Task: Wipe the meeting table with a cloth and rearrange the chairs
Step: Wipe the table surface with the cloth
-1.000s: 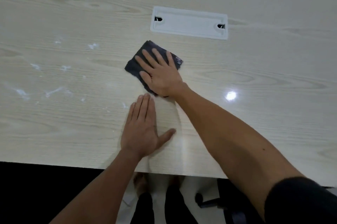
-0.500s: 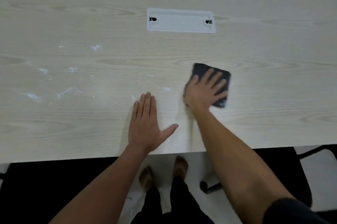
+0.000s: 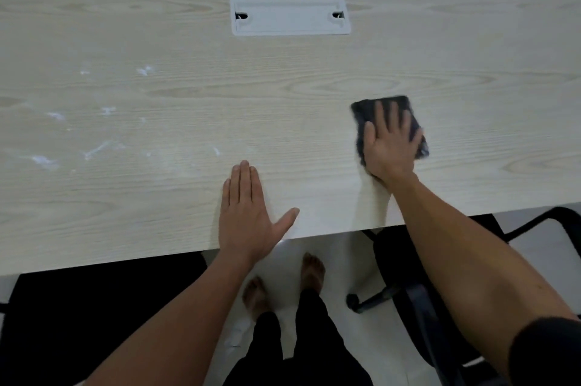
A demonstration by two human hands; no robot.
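Cloth (image 3: 390, 109) lies under flat right hand (image 3: 390, 146) near table (image 3: 157, 212) edge; left hand (image 3: 248, 216) flat, holding nothing.

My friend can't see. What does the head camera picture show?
A right hand presses a dark cloth flat on a pale wooden table. The left hand rests flat near the edge, with white smears further left.

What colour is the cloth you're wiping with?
Dark grey, nearly black, cloth under the right hand; head view.
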